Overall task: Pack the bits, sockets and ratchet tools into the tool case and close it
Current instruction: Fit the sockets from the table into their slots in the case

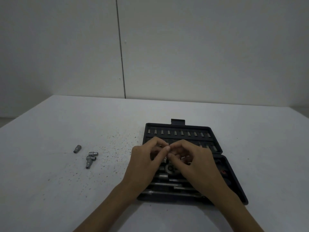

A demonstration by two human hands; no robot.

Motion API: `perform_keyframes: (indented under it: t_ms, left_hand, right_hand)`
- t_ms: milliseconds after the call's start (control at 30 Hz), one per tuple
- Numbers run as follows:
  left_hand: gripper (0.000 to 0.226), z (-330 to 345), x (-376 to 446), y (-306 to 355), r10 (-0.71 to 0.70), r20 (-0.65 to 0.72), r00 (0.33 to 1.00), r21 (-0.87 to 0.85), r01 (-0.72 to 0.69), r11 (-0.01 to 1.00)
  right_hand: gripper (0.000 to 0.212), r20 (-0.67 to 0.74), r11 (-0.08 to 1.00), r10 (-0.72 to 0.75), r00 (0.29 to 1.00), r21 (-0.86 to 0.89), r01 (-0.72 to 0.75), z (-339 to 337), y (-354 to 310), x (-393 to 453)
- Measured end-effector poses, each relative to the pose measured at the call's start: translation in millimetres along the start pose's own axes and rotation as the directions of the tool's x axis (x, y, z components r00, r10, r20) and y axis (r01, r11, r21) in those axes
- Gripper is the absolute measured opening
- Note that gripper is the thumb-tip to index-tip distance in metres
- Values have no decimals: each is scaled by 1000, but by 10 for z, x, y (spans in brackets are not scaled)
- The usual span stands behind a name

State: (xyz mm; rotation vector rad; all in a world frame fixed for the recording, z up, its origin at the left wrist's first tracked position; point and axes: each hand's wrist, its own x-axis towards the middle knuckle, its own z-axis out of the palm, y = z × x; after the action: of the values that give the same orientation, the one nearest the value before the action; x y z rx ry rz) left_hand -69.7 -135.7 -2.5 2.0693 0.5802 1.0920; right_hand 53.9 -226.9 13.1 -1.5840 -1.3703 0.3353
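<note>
An open black tool case (234, 186) lies flat on the table at centre right. A row of bits (178, 132) stands in its far half, and sockets with long ratchet extensions (168, 184) fill its near half. My left hand (143, 161) and my right hand (192, 161) hover together over the middle of the case, with fingertips meeting and curled around a small metal piece (165, 159) that is mostly hidden. A single loose socket (77, 148) and a small cluster of sockets (91, 159) lie on the table to the left.
The grey table (50, 190) carries a scatter of dark specks (115, 148) between the loose sockets and the case. A latch tab (178, 121) sticks out from the case's far edge. A pale wall rises behind the table.
</note>
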Motion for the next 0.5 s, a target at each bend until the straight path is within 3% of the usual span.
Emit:
perform_keyframes:
  t_ms: [333, 500]
  left_hand:
    - [20, 5, -36, -40, 39, 146, 988, 156, -62, 986]
    - [31, 40, -48, 0, 104, 282, 954, 253, -179, 951]
  right_hand:
    - [9, 3, 997, 69, 998, -33, -69, -95, 33, -13]
    - [13, -48, 991, 126, 991, -45, -128, -255, 62, 18]
